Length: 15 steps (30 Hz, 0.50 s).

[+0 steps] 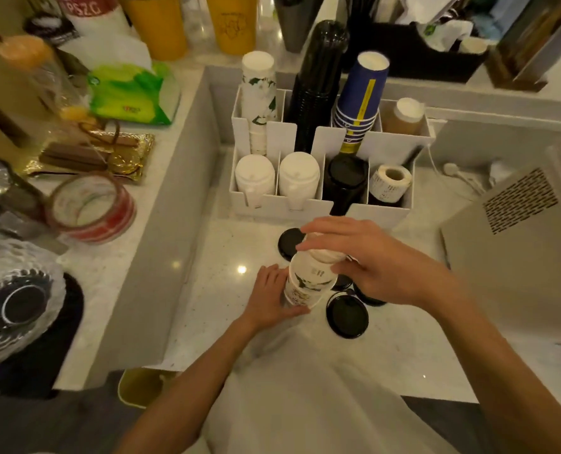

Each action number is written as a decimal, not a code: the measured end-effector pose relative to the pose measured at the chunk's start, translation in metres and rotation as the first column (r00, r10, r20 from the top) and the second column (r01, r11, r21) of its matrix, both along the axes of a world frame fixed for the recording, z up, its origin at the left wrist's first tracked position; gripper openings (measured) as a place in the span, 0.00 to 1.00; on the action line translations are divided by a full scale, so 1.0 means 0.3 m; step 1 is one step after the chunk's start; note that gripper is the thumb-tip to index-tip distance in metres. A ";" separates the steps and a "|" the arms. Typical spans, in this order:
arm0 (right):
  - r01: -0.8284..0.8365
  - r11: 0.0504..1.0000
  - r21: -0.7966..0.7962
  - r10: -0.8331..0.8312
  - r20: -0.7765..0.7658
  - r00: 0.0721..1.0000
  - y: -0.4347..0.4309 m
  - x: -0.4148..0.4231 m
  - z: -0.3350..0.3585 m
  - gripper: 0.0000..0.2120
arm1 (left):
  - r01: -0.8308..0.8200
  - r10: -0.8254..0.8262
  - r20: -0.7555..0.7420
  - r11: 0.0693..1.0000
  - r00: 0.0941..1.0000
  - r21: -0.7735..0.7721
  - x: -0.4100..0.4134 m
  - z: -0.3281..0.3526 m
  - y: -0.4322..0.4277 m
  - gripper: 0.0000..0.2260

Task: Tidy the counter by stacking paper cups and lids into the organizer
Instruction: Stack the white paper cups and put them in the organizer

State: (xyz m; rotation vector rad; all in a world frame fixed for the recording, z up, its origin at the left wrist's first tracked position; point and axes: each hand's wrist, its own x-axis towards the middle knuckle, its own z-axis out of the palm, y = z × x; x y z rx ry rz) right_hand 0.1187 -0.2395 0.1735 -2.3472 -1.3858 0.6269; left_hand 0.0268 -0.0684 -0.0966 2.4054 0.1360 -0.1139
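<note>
Both hands grip stacked white cups [308,283]: left [272,296] low, right [367,260] atop.

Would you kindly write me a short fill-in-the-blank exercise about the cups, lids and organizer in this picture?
1. Both hands hold a stack of white printed paper cups turned upside ____.
2. The loose round plastic lids lying on the counter are ____ in colour.
3. In the white divided organizer, the tilted stack of paper cups is dark ____.
4. A roll of labels sits in the front row's far-____ compartment.

Missing words: down; black; blue; right
</note>
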 end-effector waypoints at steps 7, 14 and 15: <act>-0.027 0.997 -0.070 0.017 -0.137 0.990 0.021 0.021 -0.177 0.30 | -0.019 0.018 -0.034 0.999 0.999 -0.026 -0.003 -0.009 0.005 0.44; 0.117 0.993 0.018 -0.113 -0.152 0.982 0.002 -0.027 -0.312 0.29 | -0.033 0.031 -0.027 0.998 0.999 -0.061 -0.010 -0.011 0.007 0.42; 0.187 0.982 0.028 -0.181 -0.160 0.971 0.003 -0.037 -0.323 0.31 | -0.031 0.029 -0.027 0.997 0.999 -0.064 -0.011 -0.012 0.007 0.42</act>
